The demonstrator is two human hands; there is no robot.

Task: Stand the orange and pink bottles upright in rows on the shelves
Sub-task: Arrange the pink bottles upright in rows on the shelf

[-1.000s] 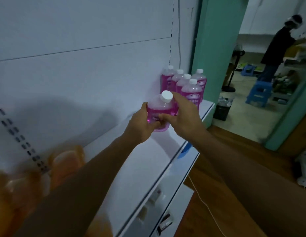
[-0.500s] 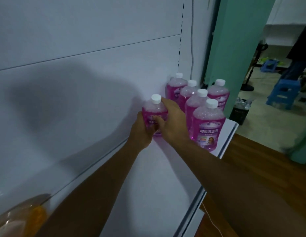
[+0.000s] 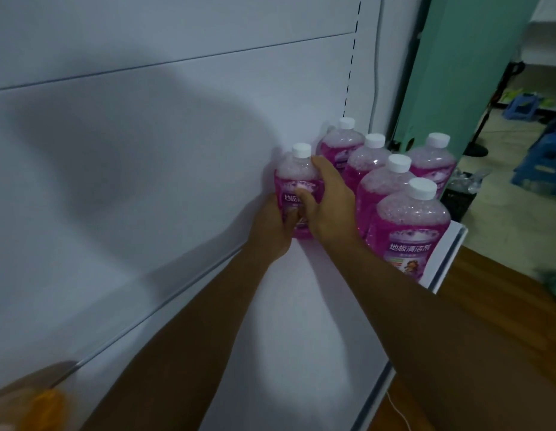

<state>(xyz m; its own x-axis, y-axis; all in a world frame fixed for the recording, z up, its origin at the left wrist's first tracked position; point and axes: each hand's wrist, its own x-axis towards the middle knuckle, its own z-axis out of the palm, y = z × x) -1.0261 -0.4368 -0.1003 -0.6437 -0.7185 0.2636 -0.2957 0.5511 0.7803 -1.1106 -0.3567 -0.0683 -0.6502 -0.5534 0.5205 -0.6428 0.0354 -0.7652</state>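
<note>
A pink bottle [image 3: 296, 178] with a white cap stands upright on the white shelf [image 3: 295, 321], close to the back panel. My left hand [image 3: 272, 227] grips its lower left side and my right hand [image 3: 328, 202] wraps its right side, thumb across the label. Just to its right, several more pink bottles [image 3: 407, 231] stand upright in rows toward the shelf's right end. An orange bottle [image 3: 37, 405] shows blurred at the bottom left corner.
The white back panel [image 3: 146, 150] rises behind the shelf. The shelf's front edge [image 3: 376, 390] runs down the right, above a wooden floor [image 3: 503, 293]. A green door frame [image 3: 450, 63] and blue stools [image 3: 540, 163] lie beyond.
Both hands carried the pink bottle from mid-air back to the rear of the shelf and set it down beside the other pink bottles. The camera moved closer.
</note>
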